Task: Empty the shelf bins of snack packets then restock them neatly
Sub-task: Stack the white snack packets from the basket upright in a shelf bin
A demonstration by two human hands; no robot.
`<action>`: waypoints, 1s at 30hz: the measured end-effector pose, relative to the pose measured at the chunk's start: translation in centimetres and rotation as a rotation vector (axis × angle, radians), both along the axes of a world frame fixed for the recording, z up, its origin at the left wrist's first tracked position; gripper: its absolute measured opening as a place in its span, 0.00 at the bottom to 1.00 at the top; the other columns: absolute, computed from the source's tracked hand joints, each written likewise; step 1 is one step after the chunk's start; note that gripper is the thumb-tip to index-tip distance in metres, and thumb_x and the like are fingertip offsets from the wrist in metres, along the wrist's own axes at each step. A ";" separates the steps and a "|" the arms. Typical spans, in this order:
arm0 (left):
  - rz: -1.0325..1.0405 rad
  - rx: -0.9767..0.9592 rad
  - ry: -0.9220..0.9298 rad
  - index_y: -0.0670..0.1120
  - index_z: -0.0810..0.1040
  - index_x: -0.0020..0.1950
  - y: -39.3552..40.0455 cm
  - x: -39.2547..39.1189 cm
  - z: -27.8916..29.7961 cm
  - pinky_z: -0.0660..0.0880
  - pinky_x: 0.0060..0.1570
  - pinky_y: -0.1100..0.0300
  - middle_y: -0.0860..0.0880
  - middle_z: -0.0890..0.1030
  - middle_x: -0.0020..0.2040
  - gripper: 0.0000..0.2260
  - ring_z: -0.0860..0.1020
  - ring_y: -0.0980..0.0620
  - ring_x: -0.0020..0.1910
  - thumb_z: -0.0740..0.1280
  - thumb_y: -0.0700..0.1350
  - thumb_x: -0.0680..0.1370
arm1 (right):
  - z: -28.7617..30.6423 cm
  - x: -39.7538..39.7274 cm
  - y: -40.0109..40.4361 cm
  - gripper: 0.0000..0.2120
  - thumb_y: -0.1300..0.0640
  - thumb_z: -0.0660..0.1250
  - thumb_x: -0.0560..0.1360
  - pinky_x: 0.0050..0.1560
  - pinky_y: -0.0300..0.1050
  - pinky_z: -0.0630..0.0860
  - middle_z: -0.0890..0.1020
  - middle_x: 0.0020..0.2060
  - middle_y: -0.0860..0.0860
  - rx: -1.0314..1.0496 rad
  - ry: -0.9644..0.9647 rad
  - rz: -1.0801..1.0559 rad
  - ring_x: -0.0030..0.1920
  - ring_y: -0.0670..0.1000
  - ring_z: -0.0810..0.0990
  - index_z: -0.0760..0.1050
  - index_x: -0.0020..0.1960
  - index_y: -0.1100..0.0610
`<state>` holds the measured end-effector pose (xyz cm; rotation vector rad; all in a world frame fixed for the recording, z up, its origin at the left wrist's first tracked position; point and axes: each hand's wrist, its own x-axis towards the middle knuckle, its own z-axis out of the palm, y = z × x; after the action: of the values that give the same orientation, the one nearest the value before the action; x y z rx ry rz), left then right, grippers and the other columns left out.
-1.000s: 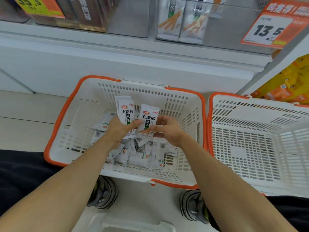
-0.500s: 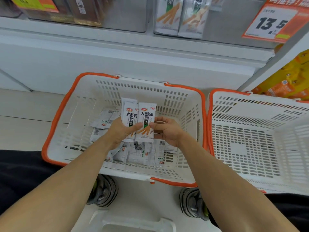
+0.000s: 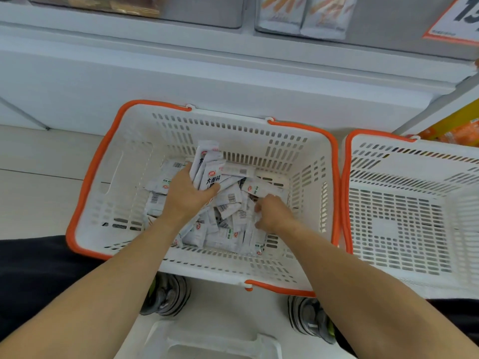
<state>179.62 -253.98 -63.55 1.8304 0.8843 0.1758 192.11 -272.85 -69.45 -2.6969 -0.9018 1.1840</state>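
The left hand [image 3: 188, 194] gripped a small stack of snack packets [image 3: 207, 168] upright above the loose heap in the basket [image 3: 134, 156], while just beside it the right hand [image 3: 272, 212] pinched at another, light, slippery and crinkly, probably best taken by its flat faces.

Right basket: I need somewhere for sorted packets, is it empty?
Empty: the right basket shows only its bare slotted floor; the packets all lie in the left basket.
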 end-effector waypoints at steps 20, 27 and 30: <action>0.327 -1.032 -0.139 0.44 0.84 0.55 -1.7 0.1 4.4 0.80 0.55 0.43 0.39 0.84 0.55 0.16 0.84 0.42 0.48 0.69 0.55 0.77 | 13.5 -1.4 3.2 0.07 0.63 0.73 0.76 0.52 0.37 0.81 0.84 0.53 0.45 0.912 0.261 -0.438 0.53 0.41 0.82 0.83 0.51 0.53; 0.260 -0.999 -0.186 0.43 0.82 0.61 -0.6 -0.6 4.4 0.80 0.51 0.41 0.39 0.85 0.53 0.20 0.81 0.42 0.45 0.74 0.48 0.71 | 12.7 -4.1 3.2 0.04 0.56 0.75 0.74 0.54 0.37 0.78 0.85 0.50 0.46 0.931 0.135 -0.133 0.52 0.41 0.81 0.86 0.48 0.54; 0.211 -0.987 -0.157 0.43 0.81 0.63 -0.8 -0.7 4.3 0.82 0.49 0.41 0.38 0.84 0.57 0.20 0.84 0.41 0.48 0.73 0.44 0.71 | 12.7 -3.8 3.4 0.12 0.50 0.75 0.74 0.48 0.37 0.78 0.80 0.50 0.44 0.890 0.061 -0.400 0.48 0.41 0.79 0.78 0.55 0.50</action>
<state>178.88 -254.77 -59.22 0.7972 0.8354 -0.0006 188.28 -269.41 -56.72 -1.9599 -0.6180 0.5693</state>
